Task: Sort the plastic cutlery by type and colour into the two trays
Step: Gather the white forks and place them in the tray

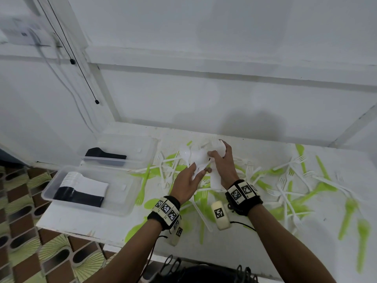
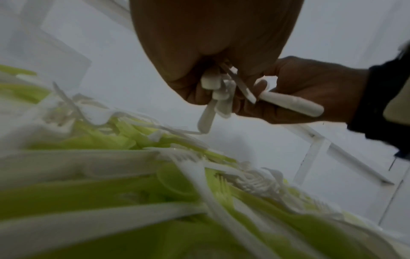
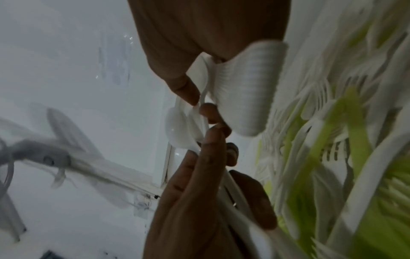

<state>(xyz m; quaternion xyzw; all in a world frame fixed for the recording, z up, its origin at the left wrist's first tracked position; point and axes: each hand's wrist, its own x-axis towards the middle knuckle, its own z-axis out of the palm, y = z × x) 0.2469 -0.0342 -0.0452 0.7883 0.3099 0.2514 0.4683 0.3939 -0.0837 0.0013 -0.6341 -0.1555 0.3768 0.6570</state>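
Both hands meet above the middle of the white table (image 1: 265, 252). My right hand (image 1: 221, 160) grips a tight nested stack of white spoons (image 3: 250, 87), whose handles (image 2: 292, 103) poke out below its fingers. My left hand (image 1: 195, 176) holds several loose white spoons (image 1: 193, 156) by their handles (image 2: 210, 98), bowls up, touching the right hand's stack. My right thumb and a left fingertip pinch one spoon neck (image 3: 204, 94) between them. Two clear trays stand at the left: the far tray (image 1: 142, 139) and the near tray (image 1: 126, 201).
The far tray holds a black cutlery stack (image 1: 106, 156); the near one holds a black stack (image 1: 79, 197) and a white stack (image 1: 81, 180). Green forks (image 1: 324, 188) and white forks (image 1: 291, 162) lie scattered over the table. The table edge drops to patterned floor (image 1: 24, 231) on the left.
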